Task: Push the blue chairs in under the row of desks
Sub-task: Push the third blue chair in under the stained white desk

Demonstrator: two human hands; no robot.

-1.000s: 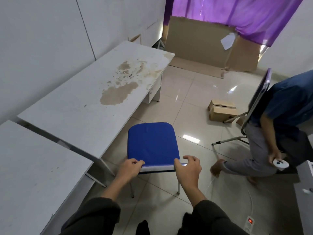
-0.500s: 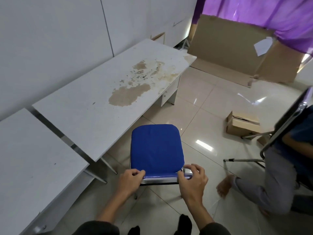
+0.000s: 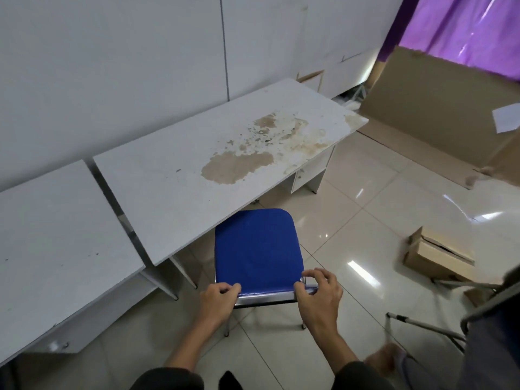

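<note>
Both hands — left hand (image 3: pixel 218 298), right hand (image 3: pixel 319 295) — grip one blue chair (image 3: pixel 257 249) beside two desks (image 3: pixel 197 170).

Both your arms reach forward and down from the bottom edge of the view, dark sleeves at the elbows, forearms bare. Your left hand (image 3: pixel 218 299) is curled, knuckles up, fingers bent over the near left corner of the blue padded chair (image 3: pixel 257 249), thumb tucked beneath. Your right hand (image 3: pixel 319 294) clamps the near right corner the same way, fingertips hooked over the top, thumb pressed at the side. Wrists straight, the two hands level with each other.
</note>
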